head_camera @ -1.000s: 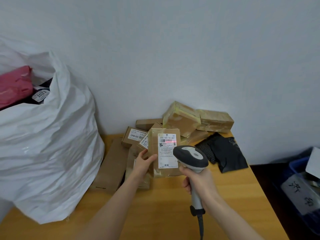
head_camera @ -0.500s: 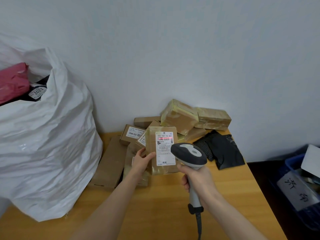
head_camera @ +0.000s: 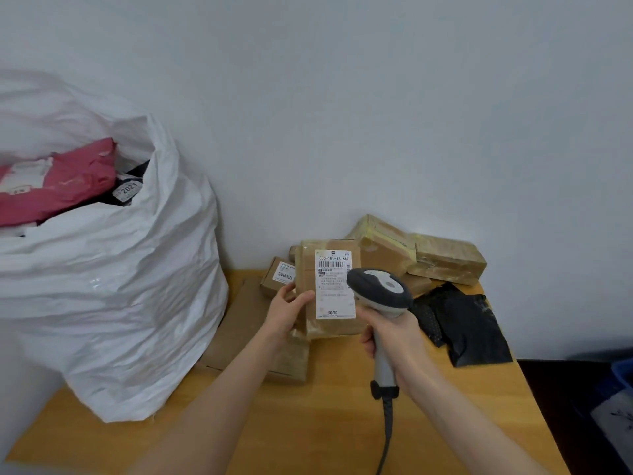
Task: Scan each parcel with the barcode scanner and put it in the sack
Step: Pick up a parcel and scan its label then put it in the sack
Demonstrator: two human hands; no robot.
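My left hand (head_camera: 287, 308) grips the left edge of a brown taped parcel (head_camera: 308, 269), held upright with its white label facing me. My right hand (head_camera: 394, 341) grips the handle of a grey barcode scanner (head_camera: 380, 291), whose head sits just right of the label. No red scan line shows on the barcode. A big white sack (head_camera: 113, 286) stands on the left of the wooden table (head_camera: 308, 423), open at the top, with a pink mailer (head_camera: 61, 180) and a dark parcel inside.
A pile of brown parcels (head_camera: 445, 258) lies against the wall behind the held one, with flat cardboard parcels (head_camera: 239, 323) below my left hand. Black mailer bags (head_camera: 469, 323) lie at the right. The table's right edge drops to a dark floor with a blue bin (head_camera: 623, 371).
The red scan line on the barcode has gone out. The held parcel has been lifted slightly higher and left, away from the pile. The scanner stays beside it.
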